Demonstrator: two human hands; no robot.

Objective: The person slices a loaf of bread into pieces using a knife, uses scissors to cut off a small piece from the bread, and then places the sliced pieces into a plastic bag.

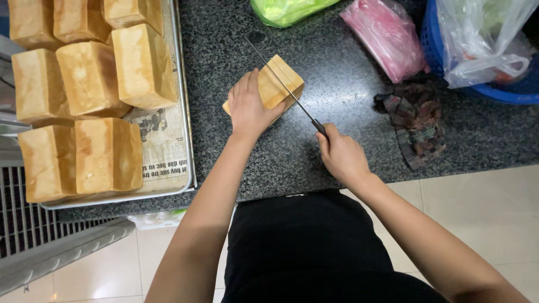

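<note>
A golden loaf of bread (pixel 278 78) lies on the dark speckled stone counter (pixel 337 101). My left hand (pixel 247 109) presses down on its near end and holds it still. My right hand (pixel 339 154) grips the dark handle of a long thin knife (pixel 281 81). The blade runs diagonally up and to the left across the top of the loaf, near its far end. The part of the loaf under my left palm is hidden.
A metal tray (pixel 188 140) lined with newspaper holds several whole loaves (pixel 90 78) at the left. A green bag (pixel 283 11), a pink bag (pixel 387 36), a dark cloth (pixel 418 120) and a blue basket (pixel 505 90) with plastic bags sit at the back and right.
</note>
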